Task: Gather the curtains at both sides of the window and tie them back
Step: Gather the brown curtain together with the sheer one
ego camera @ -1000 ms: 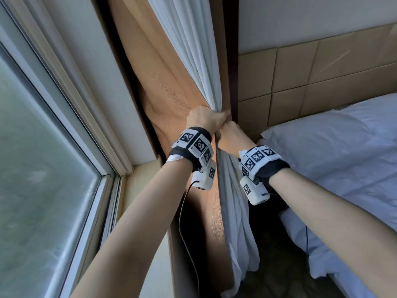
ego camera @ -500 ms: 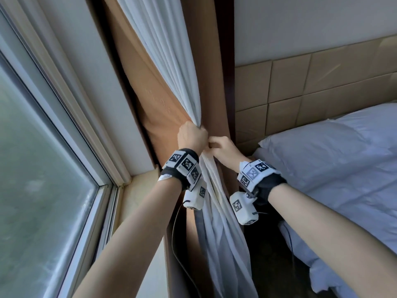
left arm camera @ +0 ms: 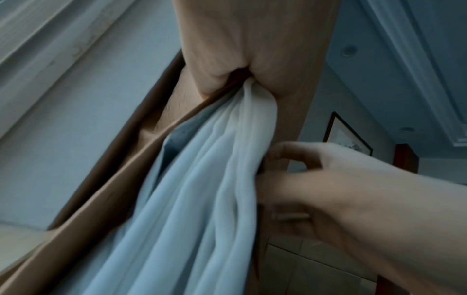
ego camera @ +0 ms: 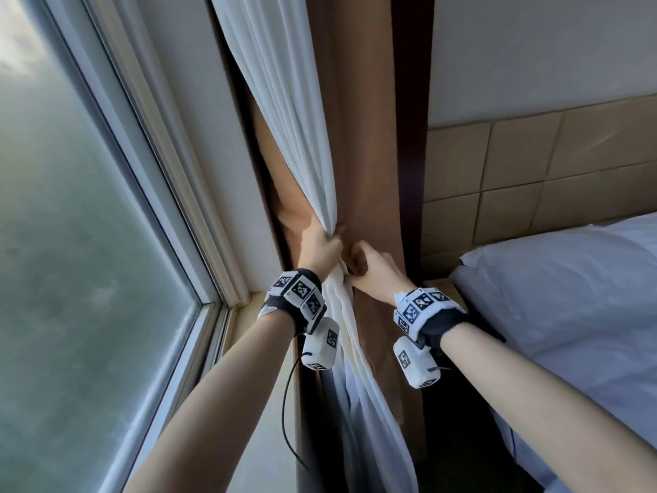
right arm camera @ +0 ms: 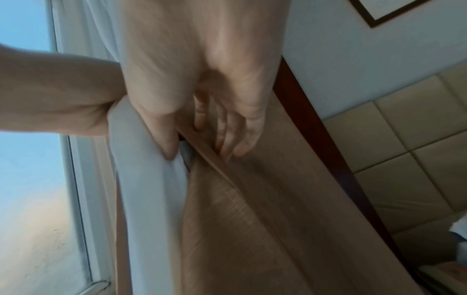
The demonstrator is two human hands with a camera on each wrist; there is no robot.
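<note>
A white sheer curtain [ego camera: 302,137] and a tan curtain [ego camera: 362,137] hang together beside the window. My left hand [ego camera: 320,247] grips the gathered sheer where it bunches against the tan cloth. In the left wrist view the sheer bundle [left arm camera: 202,179] runs up into a puckered fold of the tan curtain [left arm camera: 265,49], and the fabric hides my left fingers. My right hand [ego camera: 369,268] sits just to the right, almost touching the left one. Its thumb and fingers [right arm camera: 227,129] pinch a folded edge of the tan curtain [right arm camera: 252,199].
The window glass [ego camera: 71,243] and its pale frame [ego camera: 170,208] fill the left, with a narrow sill [ego camera: 241,322] below. A dark wood trim [ego camera: 412,137], a padded wall panel [ego camera: 533,165] and a bed with white bedding [ego camera: 569,314] lie to the right.
Both hands have moved a little lower and to the left along the curtains, away from the dark trim. The right hand went from a closed fist to a pinch on the tan edge.
</note>
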